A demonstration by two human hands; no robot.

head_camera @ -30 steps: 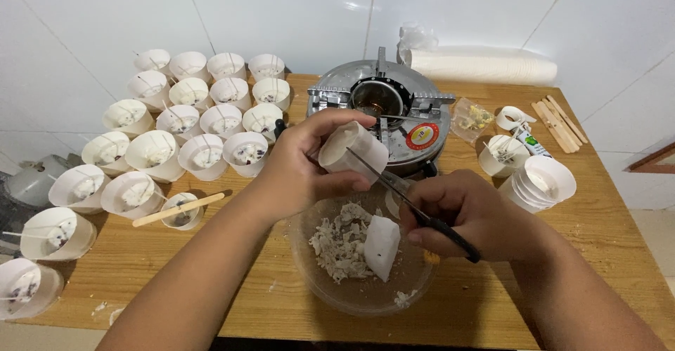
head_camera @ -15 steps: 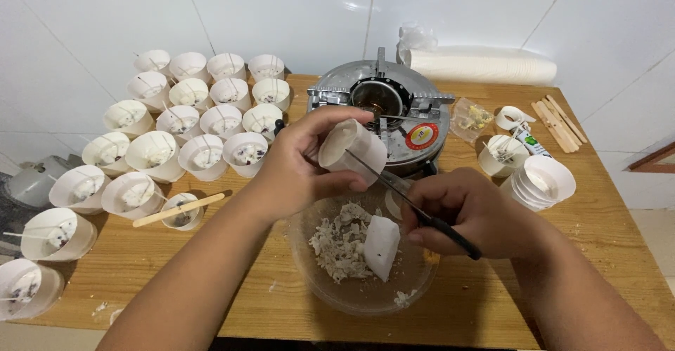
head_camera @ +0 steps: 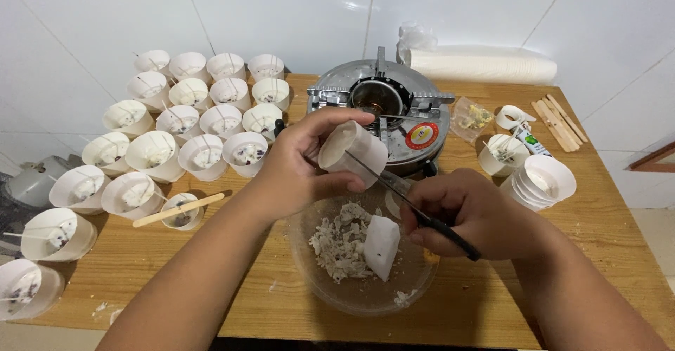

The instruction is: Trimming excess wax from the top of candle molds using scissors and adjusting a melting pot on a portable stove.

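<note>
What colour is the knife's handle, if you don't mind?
Black, clearest in the head view: the knife handle sticks out of the right hand.

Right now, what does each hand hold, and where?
Left hand grips the white paper cup around its side; right hand holds a knife by its black handle.

Our wooden table (head_camera: 492, 302) against a white tiled wall (head_camera: 281, 14), crowded with candle-making supplies.

Left of our hands stand rows of white paper cups (head_camera: 190, 122) with wicks; one cup has a flat wooden stick (head_camera: 178, 209) across it. Beyond our hands sits a round metal stove (head_camera: 408, 112). To our right are stacked cups (head_camera: 538, 182), wooden sticks (head_camera: 559, 120) and a sleeve of cups (head_camera: 485, 66).
</note>
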